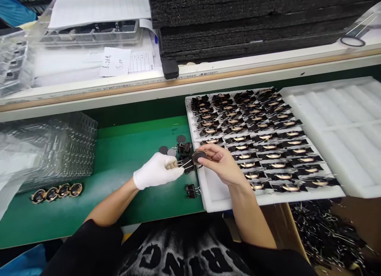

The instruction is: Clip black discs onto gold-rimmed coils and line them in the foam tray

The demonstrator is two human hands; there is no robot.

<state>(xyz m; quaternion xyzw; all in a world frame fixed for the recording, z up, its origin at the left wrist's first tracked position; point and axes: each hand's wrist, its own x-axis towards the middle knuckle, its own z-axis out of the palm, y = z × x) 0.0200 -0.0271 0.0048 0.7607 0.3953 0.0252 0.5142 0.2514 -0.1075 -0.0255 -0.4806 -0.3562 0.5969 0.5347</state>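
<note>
My left hand (156,172), in a white glove, pinches the wire handles of a black binder clip (187,163). The bare fingers of my right hand (223,165) hold a round gold-rimmed piece with a dark disc face (199,157), right beside the clip's jaws. Whether the clip touches the piece, I cannot tell. Just beyond my glove lie a black disc (163,150), a grey disc (172,152) and more binder clips (183,147). Another binder clip (193,191) rests nearer to me. Under my right wrist is a white foam tray (216,200) with rows of clips clamped on gold-rimmed pieces.
Several gold-rimmed round pieces (57,192) line up at left, by stacked clear plastic trays (74,149). A second foam tray (342,129) stands at right, above a box of loose binder clips (330,236). The shelf edge (133,87) crosses behind, carrying black foam sheets (238,26).
</note>
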